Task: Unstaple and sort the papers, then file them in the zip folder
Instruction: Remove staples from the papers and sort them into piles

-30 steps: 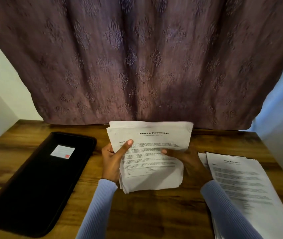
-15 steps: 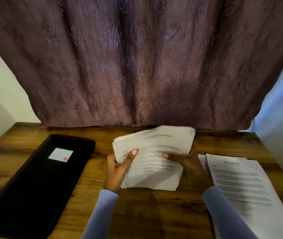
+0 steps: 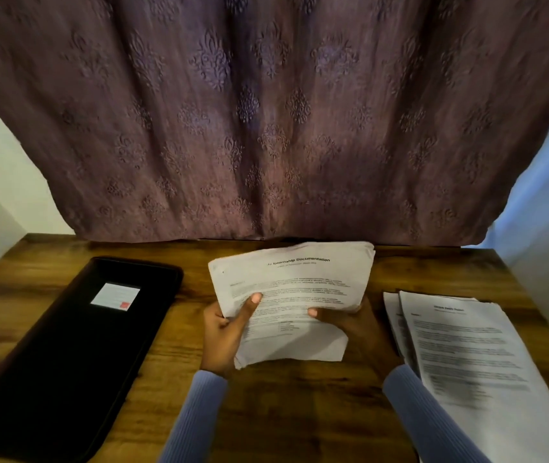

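The scene is dim and warm, with cool daylight at the right edge. Wide-angle distortion bends the curtain [image 3: 273,121]. Printed text on the papers [image 3: 295,289] is softly blurred.

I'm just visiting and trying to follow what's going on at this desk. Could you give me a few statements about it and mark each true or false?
1. Both hands hold the paper stack headed "Internship Documentation". True: the left hand and the right hand each grip a side.
2. The black zip folder lies to the right of the hands. False: it lies to their left on the wooden table.
3. A second pile of papers lies flat on the table at the right. True.
4. The zip folder stands open with papers inside. False: it lies shut, a white label on its cover.
5. The wall behind is bare. False: a purple patterned curtain hangs there.
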### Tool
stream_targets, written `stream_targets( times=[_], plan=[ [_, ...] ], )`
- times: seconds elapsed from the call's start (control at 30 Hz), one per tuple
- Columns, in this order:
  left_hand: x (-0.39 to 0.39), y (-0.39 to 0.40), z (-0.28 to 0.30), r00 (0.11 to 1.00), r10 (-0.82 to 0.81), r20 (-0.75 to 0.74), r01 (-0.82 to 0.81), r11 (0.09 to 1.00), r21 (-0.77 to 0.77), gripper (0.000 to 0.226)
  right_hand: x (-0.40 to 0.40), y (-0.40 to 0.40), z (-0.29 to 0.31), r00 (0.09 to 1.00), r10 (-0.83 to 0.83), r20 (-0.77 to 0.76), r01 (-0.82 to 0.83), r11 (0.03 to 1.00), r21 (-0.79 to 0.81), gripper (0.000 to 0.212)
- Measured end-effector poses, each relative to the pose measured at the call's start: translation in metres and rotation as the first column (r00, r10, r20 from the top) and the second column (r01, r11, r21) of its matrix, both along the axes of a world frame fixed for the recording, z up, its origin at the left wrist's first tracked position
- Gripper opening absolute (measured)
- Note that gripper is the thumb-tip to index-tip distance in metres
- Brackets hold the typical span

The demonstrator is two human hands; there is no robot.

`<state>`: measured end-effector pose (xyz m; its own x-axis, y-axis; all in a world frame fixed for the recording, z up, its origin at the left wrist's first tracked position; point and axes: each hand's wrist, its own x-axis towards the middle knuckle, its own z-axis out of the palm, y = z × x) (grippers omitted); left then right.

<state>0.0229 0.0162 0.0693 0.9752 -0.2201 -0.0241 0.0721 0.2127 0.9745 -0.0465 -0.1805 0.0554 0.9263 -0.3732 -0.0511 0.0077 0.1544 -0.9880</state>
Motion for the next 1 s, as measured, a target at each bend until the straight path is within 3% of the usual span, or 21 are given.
stream_targets(
  times=[0.27, 0.4, 0.47, 0.53, 0.67, 0.77, 0.83, 0.93, 0.97, 1.0],
  plan=[
    [0.002, -0.004, -0.011, 1.000, 0.007, -0.006, -0.007, 0.998, 0.055, 0.026, 0.005, -0.003, -0.008, 0.999, -0.001, -0.035, 0.001, 1.000, -0.012, 0.043],
    [0.010, 0.000, -0.003, 0.993, 0.113, -0.034, -0.115, 0.992, -0.054, 0.021, 0.006, -0.015, -0.014, 0.983, 0.060, -0.172, -0.078, 0.992, -0.099, 0.030],
    [0.014, 0.005, -0.005, 0.977, 0.188, -0.105, -0.200, 0.972, -0.120, 0.025, 0.003, -0.021, -0.019, 0.979, -0.004, -0.204, -0.017, 0.995, -0.102, 0.021],
    [0.015, 0.008, -0.013, 0.945, 0.254, -0.203, -0.282, 0.951, -0.123, 0.033, -0.003, -0.020, -0.025, 0.974, -0.075, -0.215, 0.079, 0.997, 0.012, 0.024],
    [0.009, 0.006, -0.033, 0.843, 0.310, -0.440, -0.395, 0.911, -0.115, 0.040, -0.008, 0.002, -0.041, 0.950, -0.138, -0.282, 0.227, 0.923, 0.311, 0.056],
    [-0.002, 0.004, -0.045, 0.828, 0.324, -0.457, -0.386, 0.921, -0.048, 0.034, -0.001, 0.020, -0.040, 0.960, -0.113, -0.257, 0.219, 0.873, 0.435, 0.044],
    [-0.008, 0.007, -0.058, 0.841, 0.299, -0.451, -0.334, 0.942, 0.002, 0.046, 0.003, 0.028, -0.033, 0.968, -0.093, -0.233, 0.192, 0.870, 0.454, 0.029],
    [-0.010, 0.013, -0.062, 0.830, 0.087, -0.551, -0.181, 0.976, -0.119, 0.076, 0.009, 0.025, -0.029, 0.969, -0.127, -0.213, 0.198, 0.913, 0.357, 0.025],
    [-0.010, 0.019, -0.052, 0.850, 0.086, -0.520, -0.188, 0.971, -0.146, 0.067, 0.009, 0.021, -0.028, 0.969, -0.121, -0.213, 0.187, 0.927, 0.326, 0.029],
    [-0.004, 0.025, -0.050, 0.834, 0.040, -0.551, -0.225, 0.935, -0.274, 0.054, 0.009, 0.017, -0.025, 0.969, -0.111, -0.222, 0.175, 0.939, 0.295, 0.034]
  ],
)
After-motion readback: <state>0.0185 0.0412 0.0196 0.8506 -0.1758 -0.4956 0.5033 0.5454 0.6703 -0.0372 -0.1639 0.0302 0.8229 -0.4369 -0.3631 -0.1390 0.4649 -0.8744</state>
